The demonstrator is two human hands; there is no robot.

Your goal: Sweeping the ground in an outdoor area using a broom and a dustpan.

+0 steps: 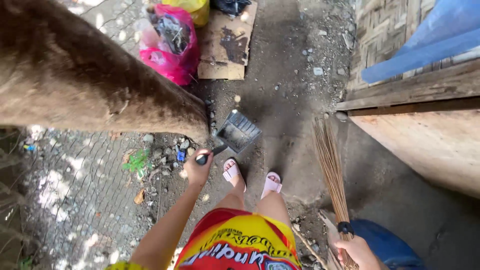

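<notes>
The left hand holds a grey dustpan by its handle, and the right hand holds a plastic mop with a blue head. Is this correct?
Not quite. The head view shows the left hand holding the grey dustpan by its handle, as you say, but the right hand holds a stick broom of thin brown bristles, not a plastic mop.

The dark grey plastic dustpan (238, 131) looks matt and dusty. The broom of thin dry tan sticks (331, 170) looks stiff and rough. The pink plastic bag (172, 47) shines glossy. The packed dirt ground (290, 100) is gritty, the bare plywood panel (440, 145) matt.
</notes>
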